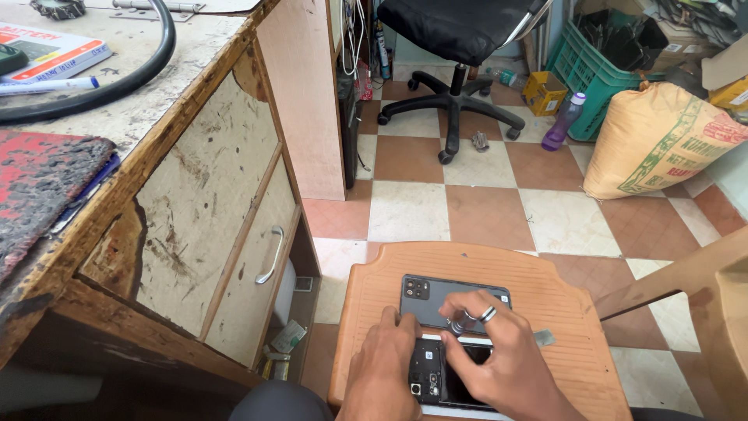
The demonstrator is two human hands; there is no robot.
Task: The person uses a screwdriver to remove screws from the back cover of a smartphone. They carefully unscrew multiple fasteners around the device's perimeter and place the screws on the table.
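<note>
Head view, looking down at an orange plastic stool [545,288] that serves as worktop. Two phones lie on it, one beyond the other: a dark phone [436,300] face down, its long axis running left to right, and just nearer the person an opened phone [436,378] with its inner boards bare.

The right hand [506,366] pinches a small dark tool [461,321] (a driver, most likely; the tip is hidden) between thumb and forefinger, held upright at the seam where the two phones meet. A ring shows on one finger. The left hand [386,366] lies flat, fingers spread and grasping nothing, pressing on the left end of the opened phone. Both hands sit directly over that phone, the right nearer the tool's working point, the phone lying just below and toward the wrist.

The opened phone's lower edge is cut off by the frame, and the hands cover much of it. A small grey piece [544,337] lies to the right; its kind cannot be made out. A wooden desk [195,179] stands at left, an office chair [460,47] beyond.
</note>
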